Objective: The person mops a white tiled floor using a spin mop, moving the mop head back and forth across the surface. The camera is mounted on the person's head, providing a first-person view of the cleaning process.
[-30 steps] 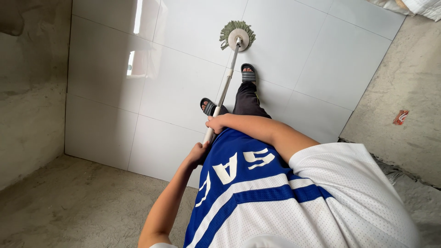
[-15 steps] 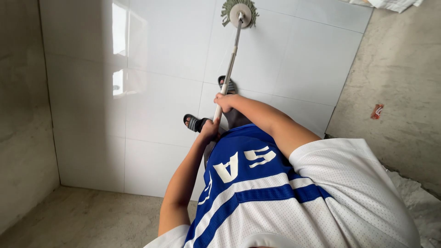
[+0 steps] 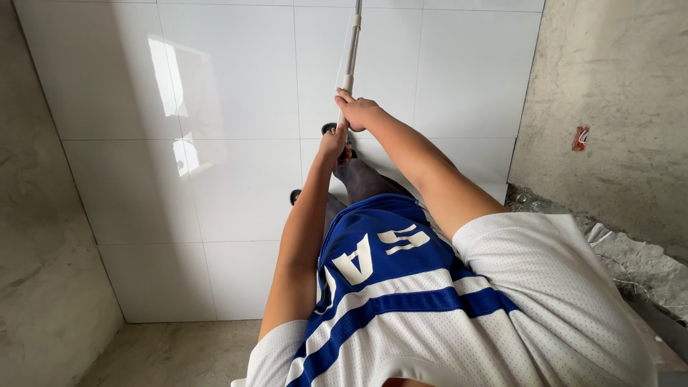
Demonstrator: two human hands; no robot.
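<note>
The mop handle (image 3: 349, 61) runs lengthwise toward twelve o'clock, slightly tilted, over the glossy white tiled floor (image 3: 215, 107) — its far end is cut off by the top edge, so the mop head cannot be seen. The right hand (image 3: 357, 112) is clenched around the pole higher up, and the left hand (image 3: 332, 143) grips it just below, at about six o'clock of the right. The feet are mostly hidden behind the arms and the blue-and-white jersey (image 3: 401, 301) — a small reddish scrap (image 3: 580, 138) lies on the bare concrete (image 3: 616, 86) at three o'clock.
</note>
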